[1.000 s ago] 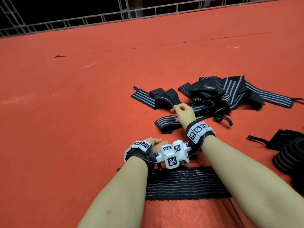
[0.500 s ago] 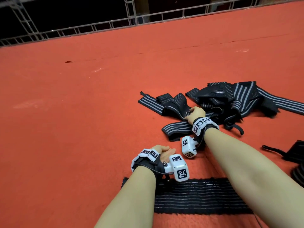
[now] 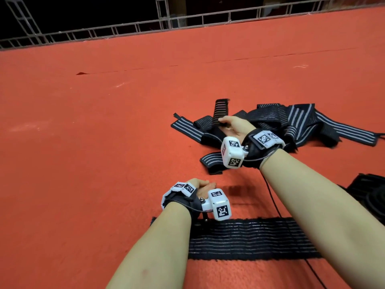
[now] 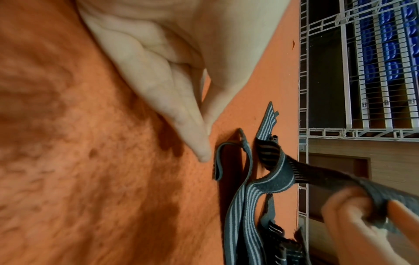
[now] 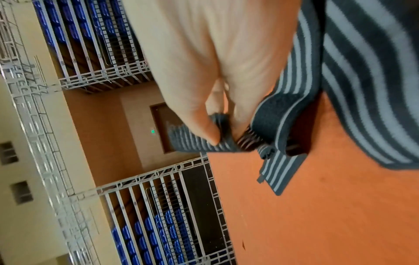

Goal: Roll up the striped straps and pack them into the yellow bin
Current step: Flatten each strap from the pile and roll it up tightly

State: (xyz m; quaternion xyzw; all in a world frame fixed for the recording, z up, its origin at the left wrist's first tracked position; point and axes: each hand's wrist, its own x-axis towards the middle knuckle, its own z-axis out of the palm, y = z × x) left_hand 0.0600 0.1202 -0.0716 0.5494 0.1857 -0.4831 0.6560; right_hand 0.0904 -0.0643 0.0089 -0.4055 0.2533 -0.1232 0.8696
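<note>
The right hand (image 3: 235,127) pinches the end of one striped strap (image 3: 220,110) between thumb and fingers, lifting it from the strap pile (image 3: 291,124) toward the right edge of the red surface (image 3: 104,132). The left hand (image 3: 200,185) rests on the surface, its grip open and holding nothing, at the left end of a flat strap (image 3: 250,238) along the near edge.

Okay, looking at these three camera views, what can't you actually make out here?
- Yellow bin: in no view.
- Left hand fingers: head view, hidden behind wrist camera; left wrist view shows them straight, holding nothing.
- Strap in right hand: its far end is lost in the pile.
- Dark rolls: cut by head view's right edge.
- Right wrist view: blurred, strap stripes smeared.
</note>
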